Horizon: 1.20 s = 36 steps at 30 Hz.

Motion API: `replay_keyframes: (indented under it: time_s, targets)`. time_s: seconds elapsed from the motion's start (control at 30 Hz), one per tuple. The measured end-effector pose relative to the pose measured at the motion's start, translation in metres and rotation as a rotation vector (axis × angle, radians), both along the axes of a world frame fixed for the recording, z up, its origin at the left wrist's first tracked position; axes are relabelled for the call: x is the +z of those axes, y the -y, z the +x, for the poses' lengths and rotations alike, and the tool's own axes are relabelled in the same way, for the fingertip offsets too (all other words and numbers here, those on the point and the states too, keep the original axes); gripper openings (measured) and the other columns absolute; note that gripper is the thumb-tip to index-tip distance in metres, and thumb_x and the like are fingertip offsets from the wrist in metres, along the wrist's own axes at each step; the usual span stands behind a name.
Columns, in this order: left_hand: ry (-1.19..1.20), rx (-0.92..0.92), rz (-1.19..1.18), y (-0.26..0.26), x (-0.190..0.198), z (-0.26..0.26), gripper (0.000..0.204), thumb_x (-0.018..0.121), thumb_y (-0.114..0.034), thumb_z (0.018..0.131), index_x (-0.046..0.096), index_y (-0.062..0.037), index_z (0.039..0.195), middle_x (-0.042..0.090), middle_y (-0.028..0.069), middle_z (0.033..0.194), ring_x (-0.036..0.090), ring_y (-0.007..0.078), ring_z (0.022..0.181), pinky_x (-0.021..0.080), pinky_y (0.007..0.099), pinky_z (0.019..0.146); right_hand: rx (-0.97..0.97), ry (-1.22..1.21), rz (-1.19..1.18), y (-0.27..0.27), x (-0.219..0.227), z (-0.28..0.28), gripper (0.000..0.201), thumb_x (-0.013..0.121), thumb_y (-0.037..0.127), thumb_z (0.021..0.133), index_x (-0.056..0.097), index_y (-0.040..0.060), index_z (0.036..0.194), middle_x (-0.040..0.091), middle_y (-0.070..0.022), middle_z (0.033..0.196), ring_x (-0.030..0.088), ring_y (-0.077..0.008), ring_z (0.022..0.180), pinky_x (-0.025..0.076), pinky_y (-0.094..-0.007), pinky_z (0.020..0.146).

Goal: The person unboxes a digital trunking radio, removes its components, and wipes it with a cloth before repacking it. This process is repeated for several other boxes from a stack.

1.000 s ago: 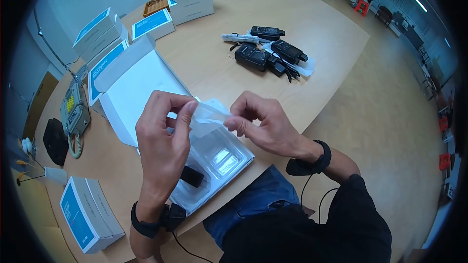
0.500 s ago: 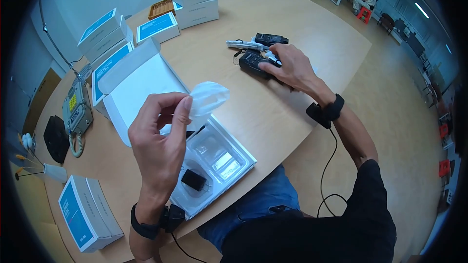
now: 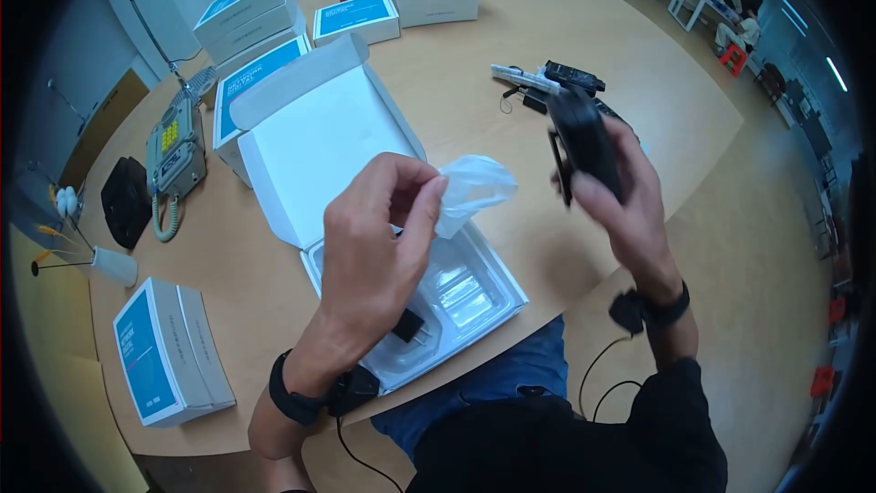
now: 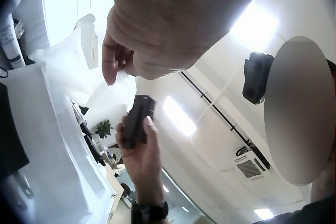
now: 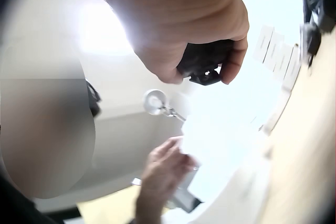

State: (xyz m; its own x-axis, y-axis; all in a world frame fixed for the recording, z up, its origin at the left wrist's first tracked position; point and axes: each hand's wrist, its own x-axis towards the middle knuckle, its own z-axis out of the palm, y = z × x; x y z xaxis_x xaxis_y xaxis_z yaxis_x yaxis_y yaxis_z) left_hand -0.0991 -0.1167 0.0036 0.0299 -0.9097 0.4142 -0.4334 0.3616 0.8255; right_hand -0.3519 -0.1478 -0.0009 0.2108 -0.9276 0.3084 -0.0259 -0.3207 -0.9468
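Thumb and forefinger of my left hand (image 3: 379, 242) pinch a thin white translucent bag (image 3: 474, 187) above the open white box (image 3: 306, 155). My right hand (image 3: 630, 201) grips a black handheld radio (image 3: 584, 137), raised over the table to the right of the bag. The radio (image 4: 137, 121) also shows in the left wrist view, with my right thumb along it. Inside the box a clear plastic tray (image 3: 465, 292) holds a small black adapter (image 3: 408, 325), partly behind my left hand. In the right wrist view my fingers cover much of the radio (image 5: 205, 58).
More black devices and a wrapped item (image 3: 525, 78) lie farther back on the table (image 3: 639, 46). Blue-and-white boxes (image 3: 438, 2) are stacked at the back and front left (image 3: 151, 356). A telephone (image 3: 178, 155) and a black pouch (image 3: 126, 203) are at the left.
My right hand has lifted a black radio from the group of devices and brought it nearer the bag. My left hand still pinches the bag. The head view has shifted.
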Motion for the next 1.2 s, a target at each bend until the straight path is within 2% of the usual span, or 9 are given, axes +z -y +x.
replay_keyframes:
  time_s: [0.13,0.3,0.47,0.63,0.7,0.83,0.93,1.1,1.2]
  targets:
    - [0.031,-0.131,-0.083,-0.008,-0.008,-0.011,0.008,0.068,-0.001,0.097,0.064,0.0053,0.099,0.068,0.0070,0.084,0.067,0.0111,0.070,0.058,0.0254,0.063,0.219,-0.006,0.018,-0.057,-0.013,0.003,0.080,0.087,0.006,0.072,0.042,-0.0017,0.138,0.060,-0.0113,0.122,0.062,-0.0176,0.113,0.048,-0.0332,0.103]
    - [0.129,-0.200,-0.216,-0.019,-0.005,-0.023,0.007,0.070,0.006,0.092,0.065,0.0054,0.098,0.068,0.0093,0.087,0.068,0.0131,0.070,0.056,0.0255,0.062,0.079,-0.384,-0.349,-0.080,-0.025,0.010,0.090,0.092,0.018,0.074,0.037,-0.0041,0.142,0.066,-0.0186,0.109,0.072,-0.0267,0.094,0.057,-0.0339,0.085]
    - [0.179,-0.259,-0.220,-0.026,-0.001,-0.026,0.011,0.069,0.012,0.089,0.065,0.0045,0.097,0.068,0.0097,0.088,0.067,0.0138,0.071,0.055,0.0267,0.064,0.029,-0.452,-0.182,-0.086,-0.021,0.011,0.116,0.090,0.020,0.076,0.012,-0.0059,0.158,0.067,-0.0197,0.108,0.071,-0.0297,0.094,0.056,-0.0359,0.083]
    - [0.377,-0.271,-0.439,-0.022,0.001,-0.024,0.021,0.072,0.009,0.079,0.063,0.0009,0.096,0.063,0.0115,0.085,0.065,0.0284,0.075,0.052,0.0376,0.064,0.121,-0.295,-0.044,-0.084,-0.017,0.002,0.135,0.090,0.010,0.073,-0.009,0.0004,0.163,0.065,-0.0117,0.109,0.065,-0.0198,0.102,0.048,-0.0319,0.096]
    - [0.400,-0.277,-0.426,-0.025,0.002,-0.021,0.022,0.072,0.010,0.078,0.063,0.0010,0.096,0.063,0.0118,0.085,0.065,0.0284,0.076,0.052,0.0380,0.064,0.274,-0.190,0.031,-0.084,-0.011,-0.001,0.129,0.089,0.016,0.077,-0.006,-0.0014,0.162,0.066,-0.0180,0.111,0.068,-0.0286,0.104,0.051,-0.0365,0.095]
    - [0.409,-0.298,-0.421,-0.031,0.003,-0.019,0.022,0.072,0.010,0.077,0.063,0.0019,0.096,0.062,0.0126,0.085,0.064,0.0294,0.076,0.052,0.0388,0.064,0.310,-0.191,0.134,-0.077,-0.014,-0.002,0.121,0.090,0.018,0.077,0.007,-0.0020,0.163,0.065,-0.0187,0.116,0.066,-0.0300,0.110,0.050,-0.0372,0.098]
    - [0.368,-0.310,-0.386,-0.033,0.001,-0.015,0.023,0.072,0.011,0.076,0.062,0.0029,0.096,0.062,0.0129,0.084,0.064,0.0298,0.075,0.052,0.0390,0.065,0.332,-0.353,-0.127,-0.072,-0.020,-0.001,0.101,0.089,0.021,0.077,0.031,-0.0030,0.156,0.063,-0.0197,0.119,0.065,-0.0316,0.112,0.050,-0.0383,0.098]
    - [0.433,-0.239,-0.373,-0.047,0.003,-0.018,0.025,0.073,0.015,0.080,0.063,0.0015,0.099,0.065,0.0131,0.089,0.066,0.0277,0.076,0.054,0.0362,0.065,0.116,-0.405,-0.095,-0.081,-0.023,0.012,0.073,0.089,0.023,0.078,0.049,-0.0011,0.133,0.063,-0.0198,0.118,0.066,-0.0335,0.111,0.052,-0.0390,0.095]
    - [0.491,-0.212,-0.432,-0.051,0.001,-0.019,0.025,0.072,0.014,0.081,0.062,0.0016,0.101,0.064,0.0147,0.092,0.065,0.0280,0.077,0.054,0.0362,0.065,0.104,-0.407,0.081,-0.084,-0.018,0.017,0.076,0.091,0.015,0.074,0.047,-0.0018,0.134,0.060,-0.0134,0.121,0.061,-0.0205,0.116,0.047,-0.0351,0.103]
